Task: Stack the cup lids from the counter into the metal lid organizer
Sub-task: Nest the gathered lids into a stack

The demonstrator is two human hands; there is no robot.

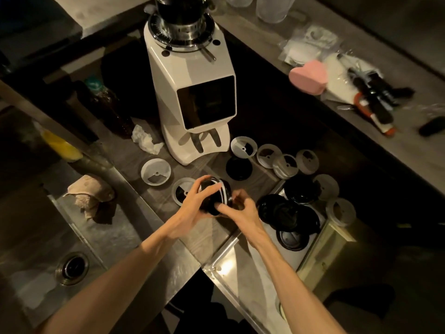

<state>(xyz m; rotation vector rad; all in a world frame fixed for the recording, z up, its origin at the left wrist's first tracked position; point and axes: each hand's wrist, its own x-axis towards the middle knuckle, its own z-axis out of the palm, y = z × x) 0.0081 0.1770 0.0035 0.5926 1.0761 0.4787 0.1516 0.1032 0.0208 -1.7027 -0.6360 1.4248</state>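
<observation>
My left hand grips a stack of black and white cup lids held on its side above the counter. My right hand pinches the stack's right end. Loose white lids lie on the counter: one at the left, one partly under my left hand, several in a row to the right. A single black lid lies near the grinder. The metal lid organizer sits at the right with black lids in and on it.
A white coffee grinder stands behind the lids. A sink with a crumpled cloth is at the left. A crumpled tissue and a dark bottle are left of the grinder. A pink object and tools lie on the far shelf.
</observation>
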